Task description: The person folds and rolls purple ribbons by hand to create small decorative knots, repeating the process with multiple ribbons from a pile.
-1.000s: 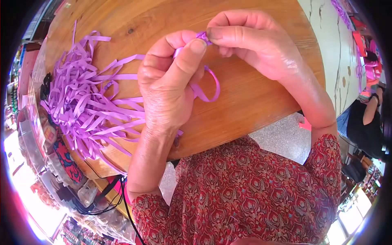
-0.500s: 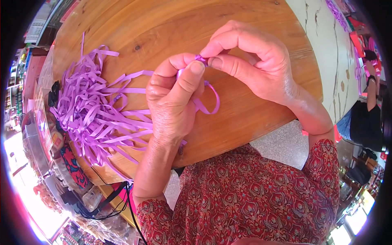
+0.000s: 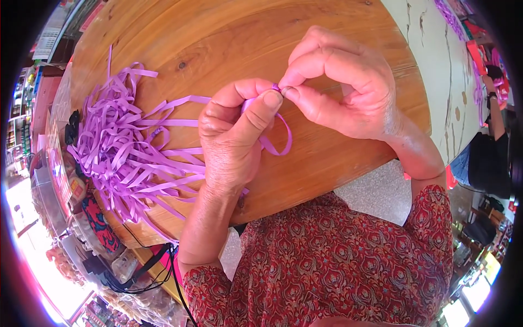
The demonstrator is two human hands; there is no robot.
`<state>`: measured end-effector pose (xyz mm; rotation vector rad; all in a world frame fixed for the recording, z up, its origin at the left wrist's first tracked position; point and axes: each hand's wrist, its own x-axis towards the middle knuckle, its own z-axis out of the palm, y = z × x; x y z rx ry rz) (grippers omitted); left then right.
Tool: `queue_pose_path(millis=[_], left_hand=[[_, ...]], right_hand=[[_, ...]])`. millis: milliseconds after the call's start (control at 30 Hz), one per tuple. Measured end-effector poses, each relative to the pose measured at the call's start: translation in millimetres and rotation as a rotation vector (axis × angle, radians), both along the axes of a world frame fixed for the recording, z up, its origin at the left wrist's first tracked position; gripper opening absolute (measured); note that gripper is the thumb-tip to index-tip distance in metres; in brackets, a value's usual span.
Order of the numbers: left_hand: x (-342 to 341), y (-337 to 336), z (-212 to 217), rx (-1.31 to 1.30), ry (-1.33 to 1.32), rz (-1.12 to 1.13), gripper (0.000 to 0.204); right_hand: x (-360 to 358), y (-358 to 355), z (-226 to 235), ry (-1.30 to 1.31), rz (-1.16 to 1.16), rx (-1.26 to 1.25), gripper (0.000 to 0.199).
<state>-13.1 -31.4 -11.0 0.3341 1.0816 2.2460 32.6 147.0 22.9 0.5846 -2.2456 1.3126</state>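
My left hand [image 3: 234,131] and my right hand [image 3: 343,87] meet above a round wooden table [image 3: 229,38]. Both pinch one purple paper strip [image 3: 279,143] between thumb and fingertips. The strip curls in a loop below my left thumb. Its pinched end is mostly hidden by my fingers. A loose heap of purple paper strips [image 3: 128,152] lies on the table just left of my left hand.
The table's curved edge runs below my hands, with speckled floor [image 3: 370,188] beyond it. A person in dark clothes [image 3: 487,158] stands at the far right. Shelves, black cables [image 3: 136,270] and small goods crowd the lower left.
Both hands stay pinched on the strip. They have shifted slightly down and right in view, and my right fingers have closed in tighter on the strip's end.
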Motion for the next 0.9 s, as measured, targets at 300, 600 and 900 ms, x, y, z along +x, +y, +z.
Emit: queue_pose_path(millis=[300, 600, 900], left_hand=[[3.5, 1.2, 4.2, -0.053, 0.036, 0.051, 0.015], [2.0, -1.8, 5.6, 0.018, 0.034, 0.055, 0.01], [4.5, -0.2, 9.1, 0.017, 0.054, 0.126, 0.01]], right_hand=[[3.3, -0.1, -9.6, -0.303, 0.058, -0.393, 0.011], [4.4, 0.3, -3.5, -0.449, 0.021, -0.497, 0.009], [1.9, 5.0, -2.2, -0.483, 0.0, -0.413, 0.007]])
